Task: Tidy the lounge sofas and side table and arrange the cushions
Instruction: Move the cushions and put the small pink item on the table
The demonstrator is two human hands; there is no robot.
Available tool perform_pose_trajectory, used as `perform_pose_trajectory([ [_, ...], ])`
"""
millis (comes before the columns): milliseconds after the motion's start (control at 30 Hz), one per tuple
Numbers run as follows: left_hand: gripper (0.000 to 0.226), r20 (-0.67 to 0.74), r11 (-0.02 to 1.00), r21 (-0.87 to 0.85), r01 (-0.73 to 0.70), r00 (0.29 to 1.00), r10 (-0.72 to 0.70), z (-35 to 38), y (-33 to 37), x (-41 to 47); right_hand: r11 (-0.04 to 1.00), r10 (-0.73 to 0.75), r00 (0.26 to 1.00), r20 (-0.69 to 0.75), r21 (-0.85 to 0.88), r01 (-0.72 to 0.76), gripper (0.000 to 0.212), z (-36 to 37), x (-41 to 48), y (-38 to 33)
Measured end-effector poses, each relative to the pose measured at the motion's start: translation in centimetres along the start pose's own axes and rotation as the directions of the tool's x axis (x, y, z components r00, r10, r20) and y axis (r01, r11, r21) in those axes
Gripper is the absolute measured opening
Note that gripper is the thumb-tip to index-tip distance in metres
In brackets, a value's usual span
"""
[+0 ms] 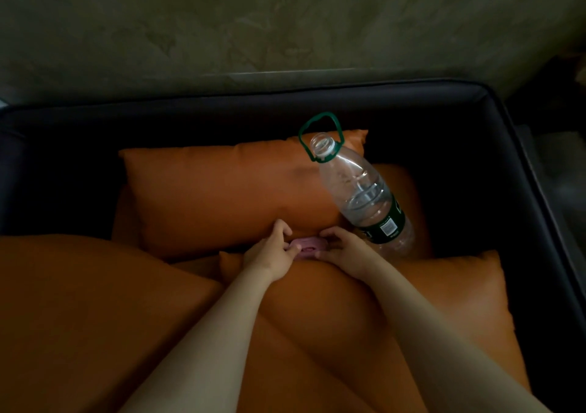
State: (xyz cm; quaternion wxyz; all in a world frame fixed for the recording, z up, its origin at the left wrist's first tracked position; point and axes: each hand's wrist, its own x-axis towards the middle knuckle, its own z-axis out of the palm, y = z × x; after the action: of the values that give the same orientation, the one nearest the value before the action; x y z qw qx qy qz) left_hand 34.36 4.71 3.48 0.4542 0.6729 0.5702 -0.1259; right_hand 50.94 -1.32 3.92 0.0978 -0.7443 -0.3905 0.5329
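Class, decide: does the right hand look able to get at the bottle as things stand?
Probably yes: the bottle lies just beside the right hand, nothing between, though that hand now holds a small pink thing.

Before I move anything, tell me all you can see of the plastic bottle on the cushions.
The bottle is large, clear plastic, with a green carry handle looped at its neck and a dark green label with a barcode near the base. Its mouth looks uncapped, and some clear liquid sits inside. It lies tilted on the orange cushions, neck toward the sofa back, base close to the right hand; whether they touch cannot be told.
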Motion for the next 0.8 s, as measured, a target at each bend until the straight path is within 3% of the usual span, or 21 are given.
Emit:
perform_pose_trajectory([
  [300, 0.021, 0.005, 0.980, -0.201, -0.004, 1.000, 0.006, 0.1, -0.4, -0.4, 1.000, -0.023, 0.991, -0.130, 0.017, 0.026, 0.051, 0.1, -0.6, 0.4],
  [467, 0.014, -0.019, 0.942, -0.335, 0.026, 0.999, -0.035, 0.4, -0.6, 0.4, 0.998, 0.010, 0.992, -0.125, 0.069, -0.002, 0.057, 0.4, -0.3, 0.3],
  [633, 0.031, -0.061, 0.987, -0.141, 0.079, 0.994, -0.088, 0.2, -0.1, 0.6, 1.000, 0.021, 0.990, -0.138, 0.026, -0.018, 0.056, 0.4, -0.5, 0.1],
  [800, 0.043, 0.069, 0.996, -0.030, 0.080, 0.995, -0.078, 0.3, 0.7, 1.4, 0.997, 0.035, 0.985, -0.168, 0.072, -0.024, 0.052, 0.4, -1.3, 0.2],
])
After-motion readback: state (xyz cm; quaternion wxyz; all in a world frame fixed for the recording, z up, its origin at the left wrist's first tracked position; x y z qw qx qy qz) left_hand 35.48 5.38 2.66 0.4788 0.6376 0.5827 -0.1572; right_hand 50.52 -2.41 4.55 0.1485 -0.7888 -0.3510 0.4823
